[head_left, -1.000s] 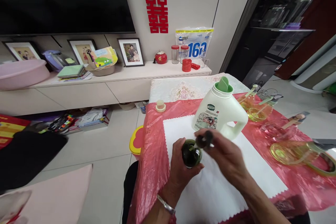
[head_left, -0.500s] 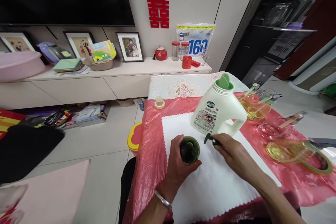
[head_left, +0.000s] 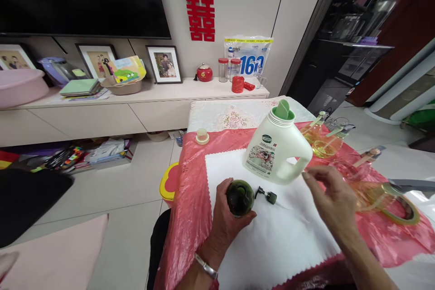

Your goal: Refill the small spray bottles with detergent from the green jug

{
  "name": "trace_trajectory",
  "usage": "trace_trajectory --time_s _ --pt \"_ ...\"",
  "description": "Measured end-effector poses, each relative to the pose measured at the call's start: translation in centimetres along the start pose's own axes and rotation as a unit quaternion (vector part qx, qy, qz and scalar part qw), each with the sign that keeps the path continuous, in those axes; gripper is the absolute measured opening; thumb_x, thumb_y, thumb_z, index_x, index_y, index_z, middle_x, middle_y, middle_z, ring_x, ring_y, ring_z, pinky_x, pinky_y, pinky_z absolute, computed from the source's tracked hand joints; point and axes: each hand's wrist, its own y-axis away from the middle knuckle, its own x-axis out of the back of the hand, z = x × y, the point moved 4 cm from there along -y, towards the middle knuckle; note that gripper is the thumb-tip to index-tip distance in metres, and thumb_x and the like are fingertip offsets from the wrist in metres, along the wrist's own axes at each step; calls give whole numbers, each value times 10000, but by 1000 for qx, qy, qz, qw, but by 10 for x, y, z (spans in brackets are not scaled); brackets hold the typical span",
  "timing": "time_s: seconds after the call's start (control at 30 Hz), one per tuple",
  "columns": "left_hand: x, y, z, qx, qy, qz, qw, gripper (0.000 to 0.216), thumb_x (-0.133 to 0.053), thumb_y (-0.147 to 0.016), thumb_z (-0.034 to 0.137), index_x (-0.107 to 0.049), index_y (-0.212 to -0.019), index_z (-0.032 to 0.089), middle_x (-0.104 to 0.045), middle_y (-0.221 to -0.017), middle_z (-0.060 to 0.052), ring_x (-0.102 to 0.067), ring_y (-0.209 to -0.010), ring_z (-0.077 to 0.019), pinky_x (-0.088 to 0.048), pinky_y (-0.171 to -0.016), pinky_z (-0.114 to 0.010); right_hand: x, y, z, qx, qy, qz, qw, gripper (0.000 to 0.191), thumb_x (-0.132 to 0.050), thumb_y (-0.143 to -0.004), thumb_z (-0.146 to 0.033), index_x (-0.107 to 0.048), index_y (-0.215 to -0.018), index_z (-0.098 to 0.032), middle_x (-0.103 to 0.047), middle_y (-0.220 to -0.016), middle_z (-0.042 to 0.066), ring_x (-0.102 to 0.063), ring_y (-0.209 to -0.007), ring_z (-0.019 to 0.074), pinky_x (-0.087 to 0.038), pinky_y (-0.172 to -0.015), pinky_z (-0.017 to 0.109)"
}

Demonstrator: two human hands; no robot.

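Note:
My left hand is wrapped round a small dark green bottle that stands upright on a white cloth. Its dark pump head lies on the cloth just right of the bottle, untouched. My right hand hovers empty above the cloth to the right, fingers loosely apart, near the handle of a large white detergent jug with a green spout.
A pink cover drapes the table. Several glass vessels with yellow liquid and a tape roll sit at the right. A small cream cap rests at the table's far left. A low cabinet lines the wall.
My right hand lifted the pump head off the bottle, laid it on the cloth, let go and moved right toward the jug's handle. The left hand kept hold of the bottle.

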Motion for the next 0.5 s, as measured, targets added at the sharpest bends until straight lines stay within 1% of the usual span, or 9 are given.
trace_trajectory --time_s 0.03,0.07,0.1,0.13,0.2,0.27,0.33,0.4,0.5 --pt "0 0 0 1 3 -1 1000 939 -884 -647 514 -407 -1411 244 -524 -1373 -148 -576 -1269 -365 -494 -1078 -598 5 -6 8 -36 -5 31 999 409 -644 -934 -536 -657 -1117 -170 -644 -1044 58 -619 -865 165 -512 -789 306" --pt "-1 0 -1 3 7 -3 1000 941 -877 -651 537 -404 -1410 244 -520 -1377 -150 -573 -1271 -363 -492 -1079 -598 6 -12 17 -82 -22 39 996 511 -687 -870 -576 -655 -1186 -176 -637 -1127 72 -627 -943 195 -519 -841 338" --pt "-1 0 -1 3 11 -4 1000 943 -867 -656 564 -400 -1410 244 -516 -1378 -151 -571 -1271 -362 -492 -1078 -597 4 -17 26 -131 -50 27 990 606 -726 -799 -603 -654 -1227 -180 -627 -1189 83 -624 -1010 227 -521 -883 370" --pt "-1 0 -1 2 14 -5 1000 945 -856 -661 592 -398 -1410 243 -514 -1375 -152 -570 -1271 -360 -492 -1077 -595 -1 -21 35 -174 -82 0 981 669 -756 -732 -611 -659 -1229 -175 -623 -1217 92 -619 -1054 253 -519 -912 395" --pt "-2 -1 0 1 17 -6 1000 953 -835 -665 640 -397 -1410 239 -515 -1359 -152 -571 -1267 -361 -495 -1071 -592 -15 -26 47 -226 -146 -61 961 691 -777 -655 -588 -672 -1182 -154 -643 -1188 104 -623 -1066 272 -518 -930 410" --pt "-2 -1 1 3 20 -6 1000 966 -827 -656 673 -403 -1404 231 -519 -1343 -155 -578 -1258 -365 -501 -1064 -590 -29 -29 52 -239 -185 -95 948 650 -784 -627 -550 -677 -1114 -133 -669 -1107 109 -645 -983 254 -535 -864 371" --pt "-1 -1 3 9 23 -3 1000 989 -831 -639 686 -406 -1403 224 -520 -1344 -161 -579 -1260 -372 -502 -1065 -589 -42 -31 55 -242 -211 -103 942 598 -798 -607 -523 -675 -1032 -121 -682 -1015 104 -646 -878 226 -535 -764 321" --pt "0 -1 3 15 29 -1 999 1001 -835 -631 691 -408 -1405 220 -525 -1349 -163 -584 -1260 -376 -498 -1071 -587 -52 -33 56 -249 -241 -97 933 569 -805 -589 -515 -666 -973 -119 -682 -960 99 -633 -813 210 -526 -710 302" --pt "0 -1 3 19 44 2 999 1006 -833 -623 704 -410 -1399 223 -533 -1352 -161 -597 -1251 -372 -503 -1071 -578 -61 -35 56 -257 -285 -72 921 562 -801 -554 -499 -668 -957 -130 -682 -958 92 -627 -807 210 -525 -697 300"
